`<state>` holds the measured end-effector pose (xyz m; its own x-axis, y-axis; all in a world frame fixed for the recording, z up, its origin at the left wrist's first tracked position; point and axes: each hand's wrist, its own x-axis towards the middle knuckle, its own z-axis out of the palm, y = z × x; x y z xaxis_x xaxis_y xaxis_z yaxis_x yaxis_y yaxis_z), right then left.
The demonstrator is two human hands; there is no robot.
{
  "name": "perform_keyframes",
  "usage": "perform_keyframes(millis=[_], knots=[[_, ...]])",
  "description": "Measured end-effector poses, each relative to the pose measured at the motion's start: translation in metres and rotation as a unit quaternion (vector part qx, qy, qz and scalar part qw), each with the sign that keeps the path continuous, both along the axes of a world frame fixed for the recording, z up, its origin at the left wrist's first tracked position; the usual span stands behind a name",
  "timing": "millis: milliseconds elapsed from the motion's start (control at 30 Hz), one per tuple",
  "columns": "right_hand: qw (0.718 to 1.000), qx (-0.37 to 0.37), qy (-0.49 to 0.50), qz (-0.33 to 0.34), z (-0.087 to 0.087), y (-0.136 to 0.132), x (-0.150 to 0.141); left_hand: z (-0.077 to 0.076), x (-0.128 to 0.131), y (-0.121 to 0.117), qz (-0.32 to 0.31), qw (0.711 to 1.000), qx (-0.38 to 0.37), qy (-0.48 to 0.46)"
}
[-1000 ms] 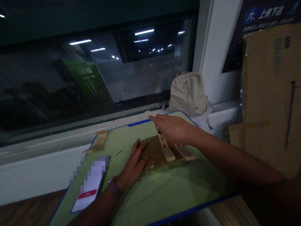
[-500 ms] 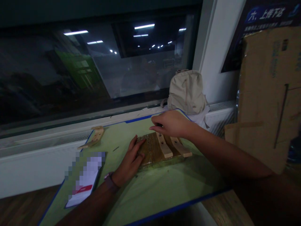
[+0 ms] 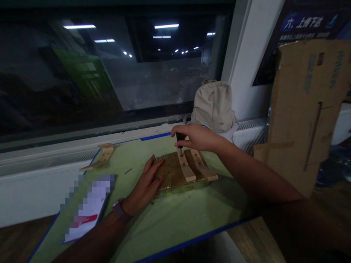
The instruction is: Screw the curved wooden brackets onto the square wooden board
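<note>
A brown wooden board (image 3: 171,177) lies on a green mat (image 3: 175,223). Two pale wooden strips (image 3: 195,166) rest side by side on the board's right half. My left hand (image 3: 144,186) lies flat with fingers stretched on the board's left edge. My right hand (image 3: 196,137) is closed round a small dark screwdriver (image 3: 180,140) held upright, its tip on the far end of the left strip.
A curved pale wooden piece (image 3: 100,157) lies at the mat's far left corner, a thin nail-like item (image 3: 127,170) near it. A paper card (image 3: 87,210) lies on the mat at left. A beige backpack (image 3: 214,106) sits on the windowsill; cardboard (image 3: 304,106) leans at right.
My right hand has lifted slightly from the strips and now holds the small tool upright over the left strip's end. The left hand has stayed on the board.
</note>
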<state>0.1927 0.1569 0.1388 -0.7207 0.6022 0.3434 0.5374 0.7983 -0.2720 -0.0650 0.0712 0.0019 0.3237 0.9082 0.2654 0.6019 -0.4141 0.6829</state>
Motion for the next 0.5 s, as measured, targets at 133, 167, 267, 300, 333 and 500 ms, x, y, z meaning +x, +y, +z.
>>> perform_keyframes(millis=[133,167,267,300,333,500], knots=[[0.982,0.085,-0.079,-0.15,0.0,-0.005,-0.007,0.003,0.001,-0.002,-0.001,1.0,0.001,0.001],[0.98,0.089,-0.088,-0.155,0.0,-0.007,-0.007,0.003,0.002,-0.002,0.0,1.0,0.0,0.001],[0.991,0.076,-0.063,-0.09,-0.002,-0.012,-0.009,0.003,0.002,-0.002,0.001,1.0,-0.003,0.004],[0.996,0.066,-0.043,-0.048,-0.003,-0.013,-0.009,0.003,0.002,-0.003,0.002,1.0,-0.005,0.004],[0.998,0.055,-0.022,-0.005,-0.005,-0.013,-0.01,0.003,0.003,-0.003,0.002,1.0,-0.007,0.004],[0.998,0.009,0.042,0.051,-0.007,-0.003,-0.008,0.004,0.004,-0.002,0.003,1.0,-0.013,0.004]])
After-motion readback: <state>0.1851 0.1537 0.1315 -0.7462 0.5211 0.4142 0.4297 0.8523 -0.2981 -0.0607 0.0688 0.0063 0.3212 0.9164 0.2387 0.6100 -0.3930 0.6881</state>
